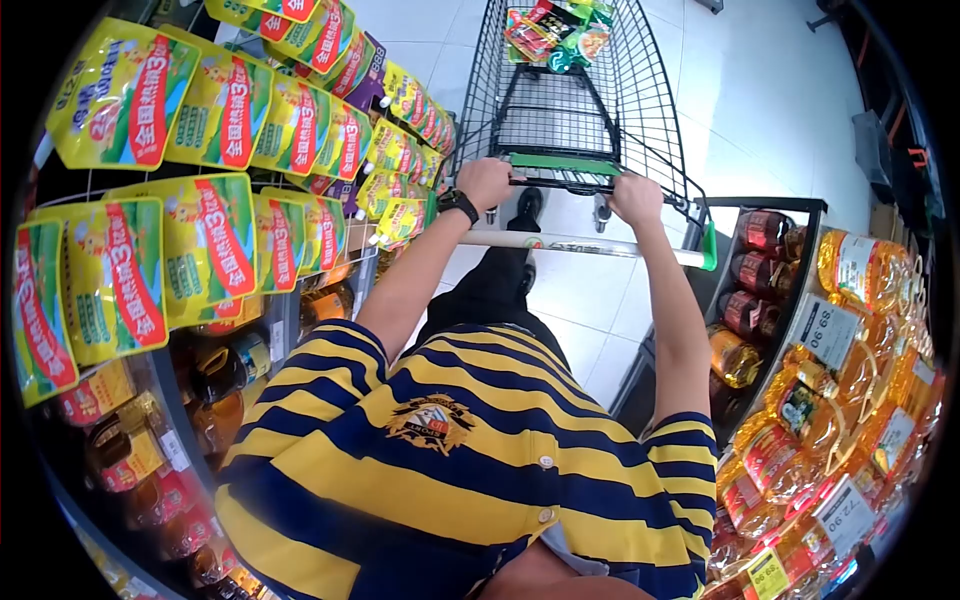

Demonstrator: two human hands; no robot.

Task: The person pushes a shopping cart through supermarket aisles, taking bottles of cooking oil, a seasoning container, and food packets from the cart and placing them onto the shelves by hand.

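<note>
Beyond the pale push bar (560,244) of a black wire shopping cart (640,90), both hands are closed on the cart's black rear rim, at either end of a green strip (565,163). My left hand (487,183), with a dark watch (458,206) on its wrist, grips the left end. At the right end, my right hand (637,198) wraps round the rim. Colourful plastic packets (558,35) lie at the far end of the basket.
Rows of yellow-green spouted pouches (210,235) hang close on the left, above shelved bottles (215,370). On the right stand large bottles of golden oil (800,410) with price cards (825,330), and dark bottles (760,270) in a black rack. Pale tiled floor (740,100) shows beside the cart.
</note>
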